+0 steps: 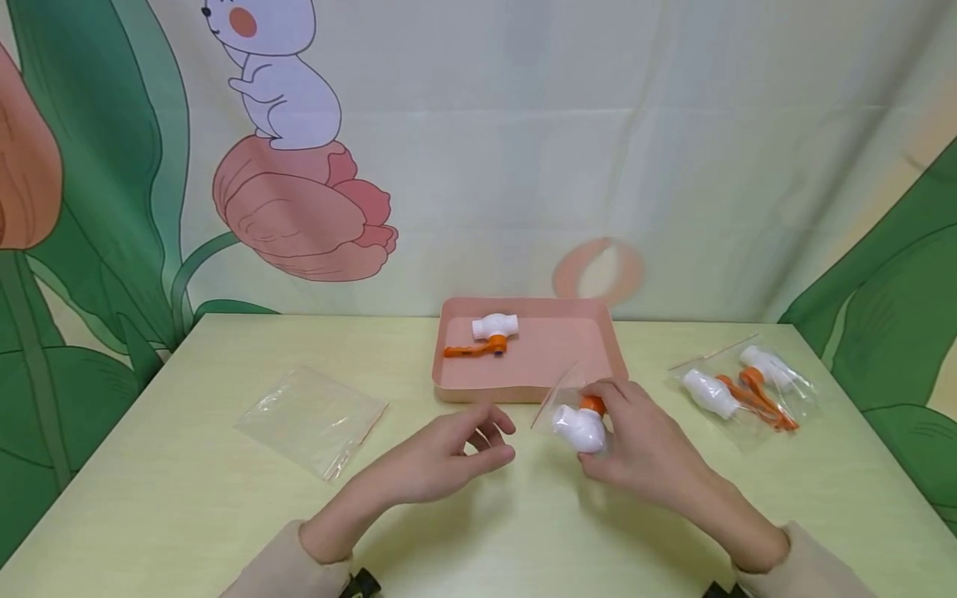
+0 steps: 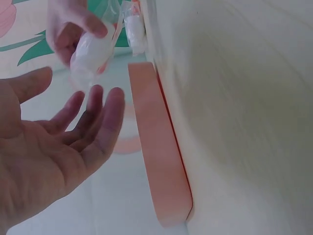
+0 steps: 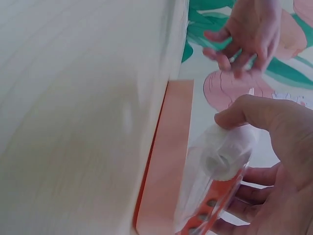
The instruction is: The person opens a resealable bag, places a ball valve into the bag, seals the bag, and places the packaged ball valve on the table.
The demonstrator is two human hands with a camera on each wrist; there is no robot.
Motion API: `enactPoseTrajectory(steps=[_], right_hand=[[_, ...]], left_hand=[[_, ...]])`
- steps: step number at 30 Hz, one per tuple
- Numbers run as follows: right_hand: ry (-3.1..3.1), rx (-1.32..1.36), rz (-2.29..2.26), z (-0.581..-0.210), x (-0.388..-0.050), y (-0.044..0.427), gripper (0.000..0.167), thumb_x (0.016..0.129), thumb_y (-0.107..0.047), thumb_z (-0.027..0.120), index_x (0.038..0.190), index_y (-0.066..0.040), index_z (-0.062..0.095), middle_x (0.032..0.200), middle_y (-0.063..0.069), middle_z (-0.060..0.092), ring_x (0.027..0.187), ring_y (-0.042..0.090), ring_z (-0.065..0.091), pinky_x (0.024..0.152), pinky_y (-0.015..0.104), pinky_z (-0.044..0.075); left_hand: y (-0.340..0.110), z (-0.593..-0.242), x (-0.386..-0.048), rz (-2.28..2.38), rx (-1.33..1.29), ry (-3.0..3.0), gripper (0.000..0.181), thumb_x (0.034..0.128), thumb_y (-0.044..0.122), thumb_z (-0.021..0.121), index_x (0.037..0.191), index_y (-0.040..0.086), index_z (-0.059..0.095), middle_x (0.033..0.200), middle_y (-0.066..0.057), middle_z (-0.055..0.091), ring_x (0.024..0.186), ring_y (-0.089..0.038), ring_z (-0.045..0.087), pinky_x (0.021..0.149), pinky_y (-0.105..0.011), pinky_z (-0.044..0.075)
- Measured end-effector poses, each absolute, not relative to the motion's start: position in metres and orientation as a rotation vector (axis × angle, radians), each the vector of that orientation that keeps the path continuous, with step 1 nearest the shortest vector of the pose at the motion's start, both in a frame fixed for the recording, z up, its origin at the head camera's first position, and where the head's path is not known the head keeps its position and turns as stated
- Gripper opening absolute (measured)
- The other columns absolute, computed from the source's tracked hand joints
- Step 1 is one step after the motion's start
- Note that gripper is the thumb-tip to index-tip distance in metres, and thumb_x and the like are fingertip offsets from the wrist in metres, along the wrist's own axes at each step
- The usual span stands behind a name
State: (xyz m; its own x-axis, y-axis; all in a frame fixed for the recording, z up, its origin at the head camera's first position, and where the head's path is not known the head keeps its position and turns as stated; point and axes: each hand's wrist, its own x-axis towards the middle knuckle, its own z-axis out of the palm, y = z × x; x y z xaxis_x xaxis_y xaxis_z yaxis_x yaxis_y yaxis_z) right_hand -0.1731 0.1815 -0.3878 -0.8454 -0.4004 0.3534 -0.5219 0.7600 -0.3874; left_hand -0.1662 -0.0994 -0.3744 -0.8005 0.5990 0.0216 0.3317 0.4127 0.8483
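Note:
My right hand grips a clear zip bag with a white plastic ball valve inside, its orange handle showing through the film in the right wrist view. Left of it, my left hand hovers over the table with fingers loosely bent and nothing in them; a gap separates it from the bag. Behind both hands, a pink tray holds an unbagged white valve with an orange lever.
A flat, transparent zip bag lies on the table at the left. Two more bagged valves with orange handles lie at the right, close together. A printed curtain hangs behind the table's back edge.

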Motion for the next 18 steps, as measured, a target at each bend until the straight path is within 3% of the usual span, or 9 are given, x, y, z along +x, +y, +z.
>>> enactPoseTrajectory(steps=[10,18], right_hand=[[-2.832,0.624,0.685,-0.384,-0.176,0.220,0.055,0.073,-0.012,0.083,0.121,0.003,0.061,0.114,0.011,0.062,0.097,0.026,0.059,0.080,0.044,0.053],[-2.921,0.546,0.616,-0.388,-0.178,0.248,0.055,0.072,-0.014,0.082,0.119,0.006,0.062,0.110,0.012,0.063,0.095,0.027,0.059,0.078,0.044,0.051]], left_hand=[[-0.116,-0.375,-0.169,1.092,0.853,2.408,0.026,0.1038,0.030,0.063,0.120,0.009,0.063,0.116,0.001,0.063,0.109,-0.019,0.060,0.093,-0.040,0.050],[-0.128,-0.375,-0.169,1.032,0.810,2.418,0.029,0.1040,0.032,0.062,0.121,0.008,0.063,0.123,-0.005,0.062,0.117,-0.031,0.059,0.099,-0.050,0.047]])
